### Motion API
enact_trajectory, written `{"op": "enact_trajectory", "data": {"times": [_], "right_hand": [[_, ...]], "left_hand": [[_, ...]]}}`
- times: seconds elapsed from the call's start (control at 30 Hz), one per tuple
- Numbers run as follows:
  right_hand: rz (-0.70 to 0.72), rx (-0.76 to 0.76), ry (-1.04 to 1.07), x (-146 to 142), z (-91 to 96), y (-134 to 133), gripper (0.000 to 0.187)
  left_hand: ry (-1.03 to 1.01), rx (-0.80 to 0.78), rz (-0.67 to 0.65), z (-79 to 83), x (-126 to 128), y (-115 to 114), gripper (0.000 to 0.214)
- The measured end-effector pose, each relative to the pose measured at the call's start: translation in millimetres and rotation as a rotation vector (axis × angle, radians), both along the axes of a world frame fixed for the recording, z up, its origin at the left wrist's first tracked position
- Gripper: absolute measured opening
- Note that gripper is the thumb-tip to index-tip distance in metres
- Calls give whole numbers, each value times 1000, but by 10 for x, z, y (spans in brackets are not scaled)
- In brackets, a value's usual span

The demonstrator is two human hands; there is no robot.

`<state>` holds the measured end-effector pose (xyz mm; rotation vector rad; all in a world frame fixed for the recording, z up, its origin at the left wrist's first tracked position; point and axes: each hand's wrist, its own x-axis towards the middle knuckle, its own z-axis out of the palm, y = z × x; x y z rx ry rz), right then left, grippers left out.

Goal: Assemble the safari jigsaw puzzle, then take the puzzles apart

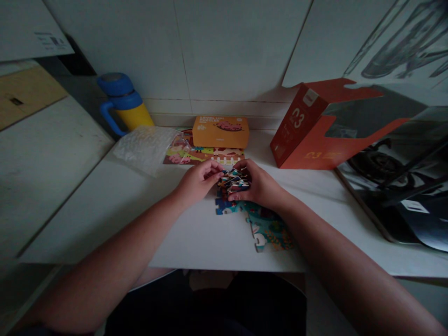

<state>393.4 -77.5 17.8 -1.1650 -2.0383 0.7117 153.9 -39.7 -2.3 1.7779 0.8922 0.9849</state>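
My right hand (261, 186) cups a small pile of loose jigsaw pieces (234, 179) over the white table (115, 205). My left hand (199, 179) pinches one piece at the left side of that pile. Just below and right of the hands lies a joined stretch of puzzle (268, 228), teal and blue, flat on the table. Behind the hands a colourful picture sheet (196, 156) lies flat, and an orange puzzle box (220, 131) stands on its far edge.
A clear plastic bag (145, 147) lies at the back left, with a blue and yellow jug (122, 102) behind it. A large red carton (315, 126) stands at the back right. A dark stove top (395, 186) fills the right side.
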Motion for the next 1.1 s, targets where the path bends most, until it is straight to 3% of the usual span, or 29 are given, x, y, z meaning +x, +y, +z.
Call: {"op": "enact_trajectory", "data": {"times": [0.23,0.43,0.53,0.7,0.83,0.9,1.0,1.1], "right_hand": [[-11,-35,-63,-14,72,-17,73],[-101,-49,153,22,64,-10,75],[-81,-97,264,14,70,-5,73],[-18,-146,406,-1,136,-21,67],[-106,-134,465,45,150,-4,64],[-160,-137,405,71,120,18,63],[-216,-116,144,86,42,44,69],[-179,-30,-118,75,-37,53,68]], "left_hand": [[32,-25,42,89,-19,-18,18],[-25,-171,-68,55,24,-71,38],[-14,-183,-94,12,41,-67,32],[129,-77,-9,33,-24,-14,19],[255,40,-2,54,-102,8,17],[253,40,-37,67,-107,-14,17],[234,33,-112,95,-75,-73,15],[250,48,-163,95,-35,-120,14]]}}
